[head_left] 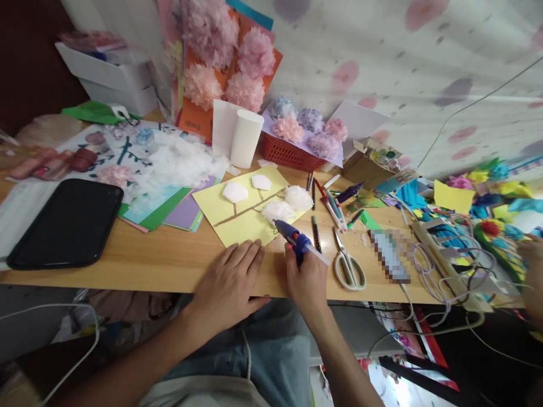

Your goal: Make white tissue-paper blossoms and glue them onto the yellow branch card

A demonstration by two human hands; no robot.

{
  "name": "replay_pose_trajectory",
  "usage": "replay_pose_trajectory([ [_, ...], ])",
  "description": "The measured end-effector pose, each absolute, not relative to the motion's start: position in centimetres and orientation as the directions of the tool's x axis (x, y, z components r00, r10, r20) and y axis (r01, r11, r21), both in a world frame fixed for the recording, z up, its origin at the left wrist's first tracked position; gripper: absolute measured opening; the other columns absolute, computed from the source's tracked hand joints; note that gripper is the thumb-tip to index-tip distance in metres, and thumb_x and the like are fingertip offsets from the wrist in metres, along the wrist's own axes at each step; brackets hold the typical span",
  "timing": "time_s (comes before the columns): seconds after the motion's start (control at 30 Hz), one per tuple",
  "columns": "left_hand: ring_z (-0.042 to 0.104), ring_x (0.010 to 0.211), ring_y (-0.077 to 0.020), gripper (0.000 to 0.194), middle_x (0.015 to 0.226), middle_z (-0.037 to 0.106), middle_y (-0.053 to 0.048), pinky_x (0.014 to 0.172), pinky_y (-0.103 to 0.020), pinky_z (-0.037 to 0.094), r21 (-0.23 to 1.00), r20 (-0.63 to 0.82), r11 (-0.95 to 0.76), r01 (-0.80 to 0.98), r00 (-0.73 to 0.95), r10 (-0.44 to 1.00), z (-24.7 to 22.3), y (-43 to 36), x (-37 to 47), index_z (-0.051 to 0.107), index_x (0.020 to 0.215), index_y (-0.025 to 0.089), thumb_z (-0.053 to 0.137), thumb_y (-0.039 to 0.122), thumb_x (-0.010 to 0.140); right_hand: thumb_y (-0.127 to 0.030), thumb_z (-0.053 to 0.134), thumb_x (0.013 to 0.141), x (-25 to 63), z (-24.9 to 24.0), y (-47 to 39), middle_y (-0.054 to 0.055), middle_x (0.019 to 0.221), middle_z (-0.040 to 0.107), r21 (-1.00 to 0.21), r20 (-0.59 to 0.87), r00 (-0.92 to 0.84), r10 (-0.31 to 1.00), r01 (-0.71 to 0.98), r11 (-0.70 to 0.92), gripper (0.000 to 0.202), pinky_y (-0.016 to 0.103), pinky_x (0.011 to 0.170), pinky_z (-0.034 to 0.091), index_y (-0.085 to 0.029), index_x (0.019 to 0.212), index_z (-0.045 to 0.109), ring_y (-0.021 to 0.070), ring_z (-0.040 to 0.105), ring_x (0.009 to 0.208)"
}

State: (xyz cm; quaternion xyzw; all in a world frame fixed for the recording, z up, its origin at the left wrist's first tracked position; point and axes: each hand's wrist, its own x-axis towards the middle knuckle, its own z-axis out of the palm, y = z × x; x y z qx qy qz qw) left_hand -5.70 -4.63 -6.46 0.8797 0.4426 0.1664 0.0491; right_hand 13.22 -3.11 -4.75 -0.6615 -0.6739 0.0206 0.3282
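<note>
A yellow sheet [207, 200] lies on the wooden table with a brown branch drawn across it. Two white paper shapes [235, 192] sit at its upper left, and two fluffy white tufts [298, 198] at its right. My right hand [307, 277] is closed round a blue glue gun [299, 239], whose nozzle is close to the lower tuft. A white glue stick pokes out of the gun's rear. Spread flat, my left hand [231, 280] rests at the sheet's lower edge and the table's front, holding nothing.
Scissors [349, 270], pens [316, 233] and tangled cables [428, 277] lie to the right. On the left are a black tablet [68, 223], coloured papers and loose white fluff [169, 158]. Behind stand a white roll [246, 138] and a red basket [288, 152]. Another person's hand [530, 254] shows at far right.
</note>
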Motion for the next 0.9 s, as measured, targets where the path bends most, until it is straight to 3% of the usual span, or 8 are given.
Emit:
replay_pose_trajectory([
  [0.63, 0.043, 0.142, -0.0345, 0.082, 0.156, 0.045, -0.019, 0.119, -0.048, 0.03, 0.22, 0.246, -0.599, 0.77, 0.55, 0.798, -6.23, -4.66, -5.64, 0.047, 0.148, 0.008, 0.058, 0.064, 0.09, -0.035, 0.045, 0.101, 13.41, -5.74, -3.17, 0.008, 0.078, 0.07, -0.378, 0.418, 0.049, 0.907, 0.917, 0.125, 0.026, 0.032, 0.061, 0.046, -0.019, 0.096, 0.065, 0.0244, 0.067, 0.07],
  [0.9, 0.042, 0.142, -0.0347, 0.084, 0.157, 0.045, -0.018, 0.119, -0.049, 0.029, 0.222, 0.248, -0.602, 0.767, 0.553, 0.795, -6.5, -4.68, -5.7, 0.045, 0.15, 0.006, 0.057, 0.064, 0.09, -0.034, 0.046, 0.101, 13.33, -5.64, -3.22, 0.008, 0.08, 0.072, -0.372, 0.443, 0.061, 0.894, 0.92, 0.122, 0.027, 0.032, 0.061, 0.047, -0.018, 0.102, 0.067, 0.0246, 0.068, 0.071],
])
